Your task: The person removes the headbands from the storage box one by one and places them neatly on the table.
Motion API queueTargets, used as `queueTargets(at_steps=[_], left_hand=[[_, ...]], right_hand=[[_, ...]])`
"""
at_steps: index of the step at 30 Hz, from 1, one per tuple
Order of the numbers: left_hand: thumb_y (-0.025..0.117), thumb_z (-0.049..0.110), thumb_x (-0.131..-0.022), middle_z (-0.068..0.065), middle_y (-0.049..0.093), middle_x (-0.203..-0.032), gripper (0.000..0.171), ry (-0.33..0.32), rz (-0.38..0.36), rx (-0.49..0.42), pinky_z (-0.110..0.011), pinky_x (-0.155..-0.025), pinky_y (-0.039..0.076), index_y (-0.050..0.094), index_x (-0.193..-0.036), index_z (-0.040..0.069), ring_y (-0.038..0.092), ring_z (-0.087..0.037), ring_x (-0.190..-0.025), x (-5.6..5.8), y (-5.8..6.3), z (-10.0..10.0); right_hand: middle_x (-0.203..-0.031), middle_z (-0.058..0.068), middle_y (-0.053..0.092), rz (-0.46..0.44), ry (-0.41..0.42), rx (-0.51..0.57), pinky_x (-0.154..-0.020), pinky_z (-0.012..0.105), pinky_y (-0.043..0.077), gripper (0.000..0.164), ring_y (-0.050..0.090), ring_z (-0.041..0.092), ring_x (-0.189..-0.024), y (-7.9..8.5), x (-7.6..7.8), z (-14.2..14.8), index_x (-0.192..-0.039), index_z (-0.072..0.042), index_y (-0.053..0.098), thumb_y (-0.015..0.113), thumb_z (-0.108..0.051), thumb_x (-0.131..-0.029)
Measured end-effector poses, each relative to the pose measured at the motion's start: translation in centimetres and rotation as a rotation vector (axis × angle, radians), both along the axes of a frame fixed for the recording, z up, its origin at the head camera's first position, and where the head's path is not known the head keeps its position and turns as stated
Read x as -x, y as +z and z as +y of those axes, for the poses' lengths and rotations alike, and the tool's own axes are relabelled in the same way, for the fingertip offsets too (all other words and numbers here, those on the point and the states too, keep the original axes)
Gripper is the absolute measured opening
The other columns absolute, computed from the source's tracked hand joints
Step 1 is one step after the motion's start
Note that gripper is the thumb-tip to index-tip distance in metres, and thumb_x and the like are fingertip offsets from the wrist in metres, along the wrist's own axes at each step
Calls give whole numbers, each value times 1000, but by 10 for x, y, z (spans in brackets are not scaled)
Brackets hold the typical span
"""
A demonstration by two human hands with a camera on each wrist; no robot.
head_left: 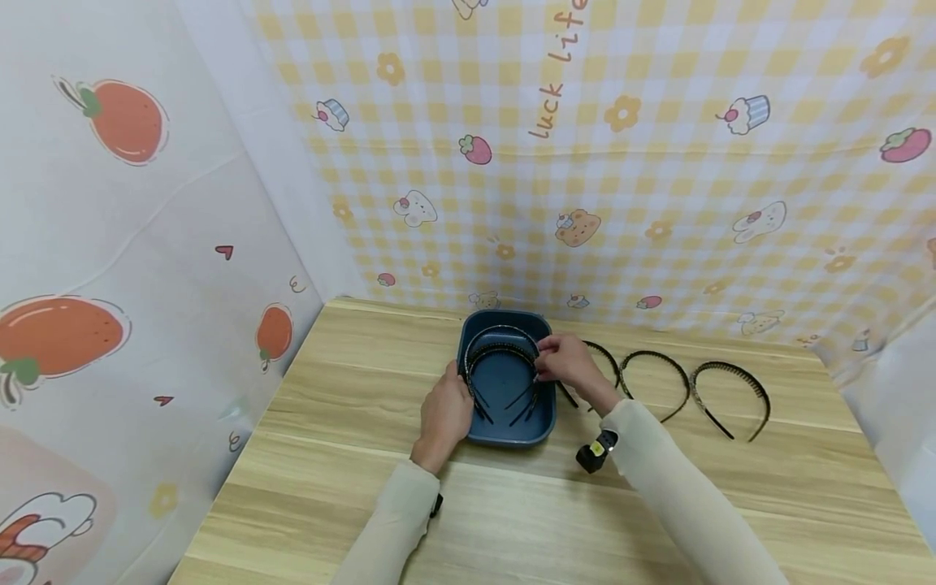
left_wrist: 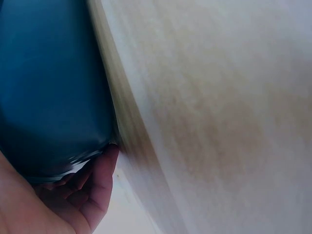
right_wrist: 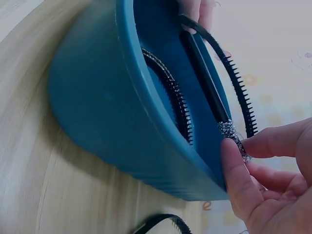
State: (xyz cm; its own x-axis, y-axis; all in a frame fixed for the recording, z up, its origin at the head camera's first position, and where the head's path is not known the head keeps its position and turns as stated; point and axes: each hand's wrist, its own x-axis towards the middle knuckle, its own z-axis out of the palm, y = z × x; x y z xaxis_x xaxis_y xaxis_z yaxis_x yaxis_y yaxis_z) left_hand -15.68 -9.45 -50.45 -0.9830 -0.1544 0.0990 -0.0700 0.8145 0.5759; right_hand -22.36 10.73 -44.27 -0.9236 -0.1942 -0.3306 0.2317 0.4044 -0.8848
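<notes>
In the head view, the blue bin (head_left: 508, 441) stands on the wooden table (head_left: 344, 406), near the checked cloth (head_left: 643, 187). The left hand (head_left: 448, 404) grips the bin's left side, its fingertips hard to make out at the rim, while the right hand (head_left: 574, 367) pinches a headband (head_left: 503, 327) over the bin's right side. That headband's arch overlaps a second headband (head_left: 500, 347) lower in the bin, and which lower end belongs to which is difficult to sort out. To the right, three headbands lie on the table: the nearest one (head_left: 608, 354) is partly hidden behind the right hand, the middle one (head_left: 654, 353) is crossed low down by the sleeve (head_left: 669, 463), and the outermost one (head_left: 747, 375) shows whole. The left wrist view is blurred; the left hand's fingers bend against the bin's wall, the bin is cut off by the frame, and its inside is out of sight. In the right wrist view, thumb and fingers close on the pinched headband's glittery section, covering part of it; at the top edge only a few left fingertips show, and whether they touch its dark end is unclear.
</notes>
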Motion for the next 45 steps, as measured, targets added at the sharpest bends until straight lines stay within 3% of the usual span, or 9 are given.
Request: queueTargets(at_steps=[5,9,16,26,34,45], left_hand=[[31,20,-98,-6,57,-78,33,4,2,5,-30,-38,32,44,-125,7,48,-15,-49,1,1,0],[33,18,-97,-6,58,-78,32,9,12,13,-31,-39,32,45,-125,7,50,-17,-51,1,1,0],[35,18,-97,-7,60,-84,34,15,10,7,-31,-39,33,44,-127,6,52,-18,-53,1,1,-1],[35,19,-97,-9,62,-95,37,19,5,-1,-31,-40,35,42,-131,6,54,-20,-55,1,1,-1],[35,19,-97,-10,63,-95,37,16,3,2,-31,-41,36,42,-131,6,56,-20,-57,2,0,-1],[34,18,-97,-10,62,-92,38,-3,-17,-15,-29,-38,33,40,-132,5,47,-14,-47,0,0,-1]], right_hand=[[-111,25,54,5,5,0,-66,29,52,35,61,34,-89,2,-2,7,-119,6,51,52,1,-84],[-110,27,54,11,7,2,-66,30,52,34,63,29,-81,4,-3,13,-118,8,51,52,1,-85],[-104,23,58,16,27,-7,-75,42,50,30,63,22,-77,3,-6,24,-117,5,54,52,-3,-88],[-99,18,52,9,18,0,-75,41,50,42,62,30,-84,-2,-12,43,-126,5,46,49,3,-84],[-89,11,50,37,27,-9,-73,41,51,34,60,20,-78,-5,-19,59,-118,5,50,50,3,-84],[-100,16,51,27,46,-74,-74,39,50,39,61,24,-85,-9,-31,86,-125,6,45,52,-2,-87]])
